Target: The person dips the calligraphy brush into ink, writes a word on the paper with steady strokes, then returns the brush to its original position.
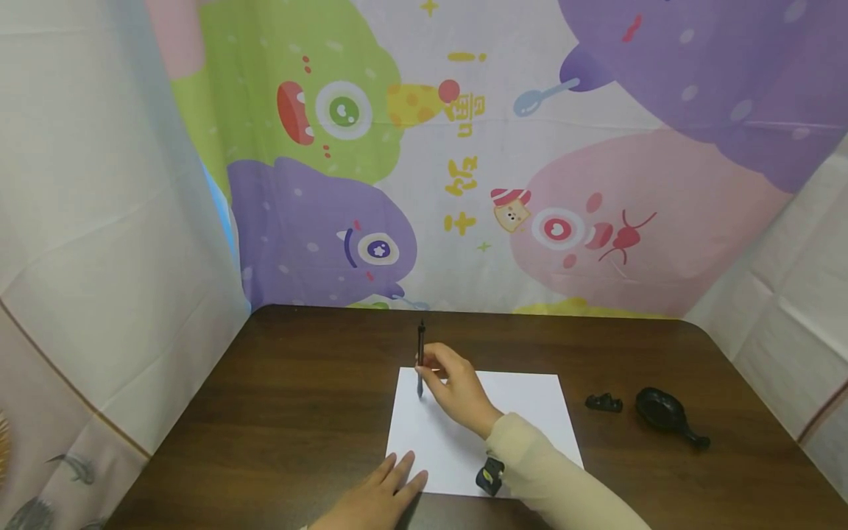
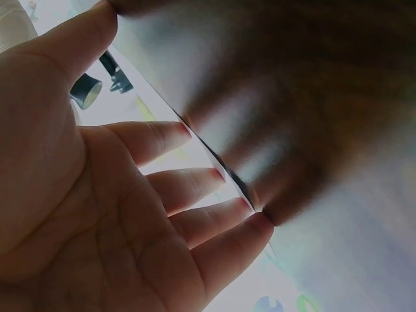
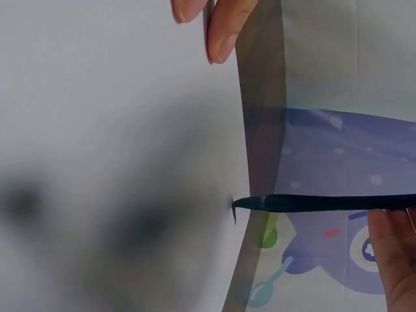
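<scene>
A sheet of white paper [image 1: 523, 401] lies on the dark wooden table [image 1: 278, 412]. Over its far left part my right hand [image 1: 464, 394] pinches a slim black writing brush [image 1: 420, 353] between thumb and fingers, holding it nearly upright. In the right wrist view the tip of the brush [image 3: 305, 203] meets the paper close to its edge, by a short thin dark line. My left hand [image 1: 374, 500] rests at the near left corner of the sheet, its fingers [image 2: 214, 247] extended and spread, some fingertips on the paper.
To the right of the paper are a small black brush rest [image 1: 603, 403] with a bumpy top and a black long-handled dish [image 1: 662, 411]. A patterned cloth [image 1: 464, 280] hangs behind the table; pale cloths hang at both sides.
</scene>
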Demonstrator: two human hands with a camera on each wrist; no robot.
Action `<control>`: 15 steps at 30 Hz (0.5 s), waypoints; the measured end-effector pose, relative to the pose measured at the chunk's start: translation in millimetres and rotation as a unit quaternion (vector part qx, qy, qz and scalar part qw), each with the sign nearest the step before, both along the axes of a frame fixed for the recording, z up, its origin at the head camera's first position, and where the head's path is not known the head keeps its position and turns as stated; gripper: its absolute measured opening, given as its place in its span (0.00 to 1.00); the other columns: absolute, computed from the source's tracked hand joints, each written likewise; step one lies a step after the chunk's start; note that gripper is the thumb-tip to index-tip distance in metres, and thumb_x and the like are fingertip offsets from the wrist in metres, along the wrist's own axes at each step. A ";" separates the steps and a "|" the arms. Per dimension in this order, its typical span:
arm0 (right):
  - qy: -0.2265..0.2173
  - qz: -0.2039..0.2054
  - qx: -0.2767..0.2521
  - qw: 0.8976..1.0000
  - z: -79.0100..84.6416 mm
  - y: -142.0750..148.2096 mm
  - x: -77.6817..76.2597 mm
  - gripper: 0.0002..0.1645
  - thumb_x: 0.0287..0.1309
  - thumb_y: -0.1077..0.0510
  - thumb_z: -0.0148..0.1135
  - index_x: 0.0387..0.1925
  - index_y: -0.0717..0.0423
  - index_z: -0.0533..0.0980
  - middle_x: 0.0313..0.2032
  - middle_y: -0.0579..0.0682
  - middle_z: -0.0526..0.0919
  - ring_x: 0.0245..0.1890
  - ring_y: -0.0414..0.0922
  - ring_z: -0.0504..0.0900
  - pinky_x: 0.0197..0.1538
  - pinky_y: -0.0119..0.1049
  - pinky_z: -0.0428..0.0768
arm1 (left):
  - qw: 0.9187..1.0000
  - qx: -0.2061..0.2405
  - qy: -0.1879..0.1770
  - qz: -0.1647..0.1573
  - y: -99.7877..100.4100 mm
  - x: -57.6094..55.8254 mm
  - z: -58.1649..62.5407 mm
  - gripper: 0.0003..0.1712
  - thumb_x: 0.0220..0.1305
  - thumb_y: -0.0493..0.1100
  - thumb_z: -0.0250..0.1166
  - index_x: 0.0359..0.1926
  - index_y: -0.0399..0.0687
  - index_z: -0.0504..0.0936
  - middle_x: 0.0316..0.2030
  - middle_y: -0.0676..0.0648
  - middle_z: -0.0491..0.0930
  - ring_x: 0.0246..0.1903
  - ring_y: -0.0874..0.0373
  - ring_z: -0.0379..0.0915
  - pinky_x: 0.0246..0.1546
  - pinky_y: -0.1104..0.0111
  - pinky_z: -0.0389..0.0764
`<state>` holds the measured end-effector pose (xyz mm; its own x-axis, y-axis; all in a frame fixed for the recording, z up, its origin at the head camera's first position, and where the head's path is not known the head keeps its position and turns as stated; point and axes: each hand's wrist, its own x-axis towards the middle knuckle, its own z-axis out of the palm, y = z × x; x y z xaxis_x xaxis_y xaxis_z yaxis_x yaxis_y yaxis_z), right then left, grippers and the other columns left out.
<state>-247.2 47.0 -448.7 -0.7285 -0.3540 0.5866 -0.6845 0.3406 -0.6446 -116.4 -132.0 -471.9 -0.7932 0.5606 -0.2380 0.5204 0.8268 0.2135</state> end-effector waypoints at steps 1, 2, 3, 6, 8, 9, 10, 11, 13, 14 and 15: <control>0.000 0.001 0.000 1.000 -0.1 0.0 0.4 0.08 0.65 0.64 0.60 0.45 0.59 0.76 0.40 0.51 0.83 0.41 0.45 0.85 0.44 0.32 0.85 | 1.000 0.000 0.001 0.000 -0.1 0.1 -0.2 0.51 0.52 0.77 0.60 0.72 0.61 0.64 0.75 0.44 0.57 0.71 0.37 0.57 0.53 0.41 0.77; -0.001 0.003 0.000 1.000 -0.1 0.0 0.9 0.08 0.65 0.64 0.60 0.46 0.59 0.76 0.40 0.51 0.83 0.41 0.45 0.85 0.44 0.32 0.85 | 1.000 0.000 0.003 0.000 -0.3 0.3 -0.3 0.51 0.52 0.77 0.60 0.72 0.61 0.64 0.75 0.44 0.57 0.71 0.37 0.57 0.54 0.41 0.77; -0.001 0.004 0.001 1.000 -0.1 -0.1 1.4 0.08 0.65 0.63 0.60 0.46 0.58 0.76 0.40 0.51 0.83 0.41 0.45 0.85 0.44 0.32 0.84 | 1.000 0.001 0.005 0.000 -0.4 0.6 -0.4 0.51 0.52 0.77 0.59 0.72 0.61 0.64 0.75 0.43 0.57 0.71 0.37 0.57 0.54 0.41 0.77; -0.004 0.003 0.004 1.000 0.8 -0.2 3.0 0.08 0.65 0.63 0.60 0.46 0.55 0.76 0.40 0.50 0.83 0.41 0.44 0.84 0.43 0.32 0.84 | 1.000 0.002 0.014 -0.002 -0.7 1.2 -1.3 0.51 0.52 0.78 0.59 0.72 0.60 0.64 0.74 0.43 0.58 0.71 0.36 0.57 0.54 0.42 0.77; -0.004 0.002 0.007 1.000 1.5 -0.3 4.0 0.09 0.65 0.63 0.60 0.46 0.56 0.76 0.38 0.50 0.83 0.40 0.44 0.84 0.42 0.32 0.84 | 1.000 0.003 0.017 -0.004 -0.9 1.4 -1.8 0.51 0.53 0.78 0.59 0.72 0.60 0.64 0.74 0.43 0.58 0.71 0.36 0.58 0.54 0.42 0.77; -0.005 0.001 0.009 1.000 1.8 -0.2 4.5 0.09 0.65 0.63 0.60 0.46 0.56 0.76 0.38 0.50 0.83 0.39 0.43 0.84 0.42 0.32 0.84 | 1.000 0.004 0.017 -0.004 -0.9 1.3 -2.1 0.51 0.53 0.78 0.58 0.72 0.60 0.64 0.74 0.43 0.58 0.70 0.36 0.57 0.54 0.42 0.77; -0.006 0.000 0.010 1.000 2.1 -0.2 5.0 0.09 0.65 0.63 0.60 0.46 0.56 0.76 0.37 0.50 0.84 0.39 0.43 0.84 0.41 0.32 0.84 | 1.000 0.004 0.018 -0.005 -1.0 1.1 -2.5 0.51 0.53 0.78 0.58 0.72 0.60 0.64 0.74 0.43 0.58 0.70 0.36 0.58 0.54 0.42 0.77; -0.007 0.000 0.012 1.000 2.3 -0.2 5.4 0.09 0.65 0.62 0.61 0.46 0.56 0.76 0.37 0.49 0.84 0.39 0.43 0.84 0.41 0.31 0.84 | 1.000 0.004 0.018 -0.006 -0.9 1.2 -2.3 0.51 0.53 0.78 0.58 0.72 0.59 0.64 0.74 0.42 0.58 0.70 0.36 0.58 0.54 0.42 0.77; -0.009 -0.001 0.014 1.000 2.7 -0.1 6.1 0.09 0.65 0.62 0.61 0.46 0.55 0.76 0.37 0.49 0.84 0.38 0.42 0.83 0.41 0.31 0.84 | 1.000 0.005 0.016 -0.005 -0.8 1.3 -2.0 0.51 0.53 0.78 0.59 0.72 0.59 0.64 0.74 0.42 0.58 0.70 0.35 0.58 0.55 0.42 0.76; -0.011 -0.001 0.015 1.000 2.8 0.0 6.4 0.09 0.65 0.62 0.61 0.46 0.55 0.76 0.37 0.49 0.84 0.38 0.42 0.83 0.40 0.31 0.83 | 1.000 0.005 0.014 -0.005 -0.7 1.2 -1.9 0.51 0.52 0.78 0.59 0.72 0.59 0.64 0.74 0.42 0.58 0.70 0.35 0.58 0.55 0.42 0.76; -0.012 0.000 0.016 1.000 2.9 0.0 6.6 0.09 0.65 0.62 0.61 0.46 0.54 0.75 0.36 0.49 0.84 0.38 0.42 0.83 0.40 0.31 0.83 | 1.000 0.005 0.015 -0.005 -0.5 1.2 -1.8 0.51 0.52 0.78 0.59 0.72 0.59 0.64 0.74 0.42 0.58 0.70 0.35 0.58 0.56 0.42 0.76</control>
